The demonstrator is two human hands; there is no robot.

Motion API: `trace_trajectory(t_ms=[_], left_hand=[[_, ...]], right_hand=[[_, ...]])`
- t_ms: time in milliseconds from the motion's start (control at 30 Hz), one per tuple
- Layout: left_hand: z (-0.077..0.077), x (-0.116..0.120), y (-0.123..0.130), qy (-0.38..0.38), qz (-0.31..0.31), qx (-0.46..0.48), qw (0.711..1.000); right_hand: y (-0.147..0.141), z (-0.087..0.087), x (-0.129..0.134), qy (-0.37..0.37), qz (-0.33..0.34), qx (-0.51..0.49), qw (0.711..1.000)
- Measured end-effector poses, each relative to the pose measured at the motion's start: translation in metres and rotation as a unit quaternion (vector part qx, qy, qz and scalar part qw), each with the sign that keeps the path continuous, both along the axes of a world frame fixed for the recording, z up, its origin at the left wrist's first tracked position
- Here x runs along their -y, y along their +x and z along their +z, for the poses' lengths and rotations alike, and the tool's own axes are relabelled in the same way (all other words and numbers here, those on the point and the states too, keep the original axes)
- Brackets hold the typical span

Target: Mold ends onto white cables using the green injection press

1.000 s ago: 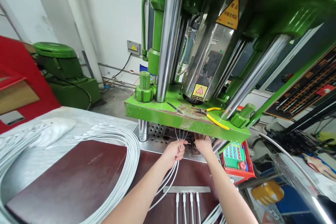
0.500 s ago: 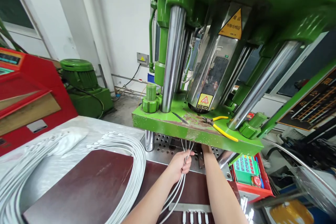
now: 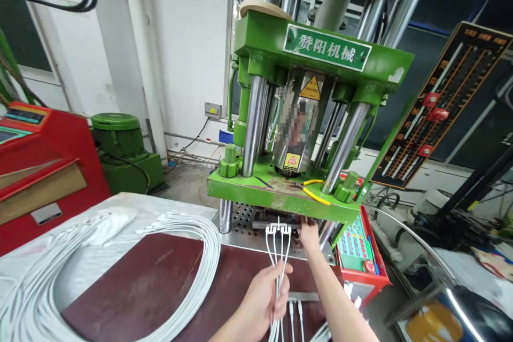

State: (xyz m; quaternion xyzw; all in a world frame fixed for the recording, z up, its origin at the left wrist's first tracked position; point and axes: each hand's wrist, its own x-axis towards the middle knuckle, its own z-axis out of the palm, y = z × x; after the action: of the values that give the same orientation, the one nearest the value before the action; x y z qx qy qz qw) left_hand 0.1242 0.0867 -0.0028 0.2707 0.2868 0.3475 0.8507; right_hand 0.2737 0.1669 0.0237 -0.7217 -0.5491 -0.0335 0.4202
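My left hand (image 3: pixel 266 291) is closed around several white cables (image 3: pixel 277 254), held upright in front of the press. Their upper ends carry white moulded plugs (image 3: pixel 278 228), joined by a thin moulded runner with a spike. Under the green press plate (image 3: pixel 280 192), my right hand (image 3: pixel 309 235) is at the right end of a metal mold (image 3: pixel 262 223). Its fingers curl there, partly hidden in shadow. Below my hands, more white cable ends (image 3: pixel 295 312) lie side by side at a metal strip (image 3: pixel 306 296) on the brown board.
A big coil of white cables (image 3: pixel 210 267) lies left on a brown board (image 3: pixel 132 278). Yellow-handled pliers (image 3: pixel 316 195) rest on the press plate. A red control box (image 3: pixel 374 272) stands right, near the press column (image 3: pixel 326 232). A red machine (image 3: pixel 52 165) is far left.
My left hand has drawn the cables back from under the press, so the joined plugs now show. My right hand remains under the plate. The view has tilted up and moved back.
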Motion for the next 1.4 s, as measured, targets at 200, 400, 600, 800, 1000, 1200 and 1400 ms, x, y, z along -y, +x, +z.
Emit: trace_trajectory(t_ms=[200,400,600,800,1000,1200,1400], left_hand=[[0.0,0.054,-0.023,0.015,0.056,-0.051,0.997],[0.011,0.034,-0.025,0.093,0.13,-0.108,0.981],[0.014,0.041,-0.026,0.22,0.148,-0.18,0.947],[0.022,0.045,-0.026,0.278,0.145,-0.226,0.922],[0.027,0.05,-0.024,0.294,0.119,-0.233,0.919],[0.027,0.05,-0.027,0.319,0.098,-0.266,0.904],[0.03,0.053,-0.03,0.35,0.122,-0.265,0.89]], right_hand=[[0.005,-0.023,0.106,-0.055,0.036,-0.276,0.959],[-0.001,-0.019,0.173,-0.037,0.075,-0.486,0.87],[0.006,0.003,0.203,-0.056,0.134,-0.216,0.966],[-0.006,0.032,0.225,-0.093,0.225,0.1,0.965],[-0.016,0.02,0.225,-0.09,0.183,0.204,0.957],[-0.007,0.02,0.226,-0.057,0.161,0.157,0.973],[-0.005,0.045,0.239,-0.095,0.202,0.132,0.966]])
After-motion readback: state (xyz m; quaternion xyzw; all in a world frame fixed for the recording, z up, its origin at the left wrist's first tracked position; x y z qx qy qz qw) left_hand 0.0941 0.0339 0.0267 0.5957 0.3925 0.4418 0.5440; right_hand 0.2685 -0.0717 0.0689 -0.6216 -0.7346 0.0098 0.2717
